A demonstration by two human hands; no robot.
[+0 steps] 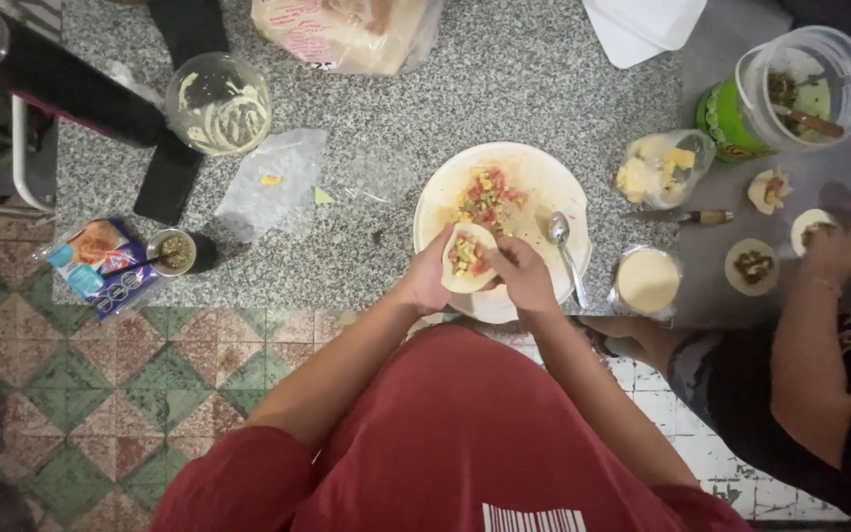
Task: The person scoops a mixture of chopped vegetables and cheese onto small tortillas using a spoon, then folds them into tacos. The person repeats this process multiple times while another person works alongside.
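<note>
Both hands meet over the near edge of a white plate [544, 177] on the speckled grey desk [366, 217]. The left hand [427, 281] cups a small round of dough [469, 258] from its left side, fingers curled under it so their tips are hidden; the round lies open, face up, with a heap of diced red and yellow filling in its middle. The right hand [522, 274] touches the round's right edge, its fingers [500, 258] bent and drawn close together on the rim, though whether they actually pinch the dough cannot be told from above. The round thus sits between the two hands, equally near to each, its slightly longer axis running away from the person toward the heap of filling [487, 195] farther back on the plate. A spoon [563, 251] lies on the plate just right of the right hand, bowl away from the person. At the right, another person's hand [834, 251] works on a separate dough piece; their arm is cut off by the frame. The round's underside and the plate's near rim are hidden by the hands.
</note>
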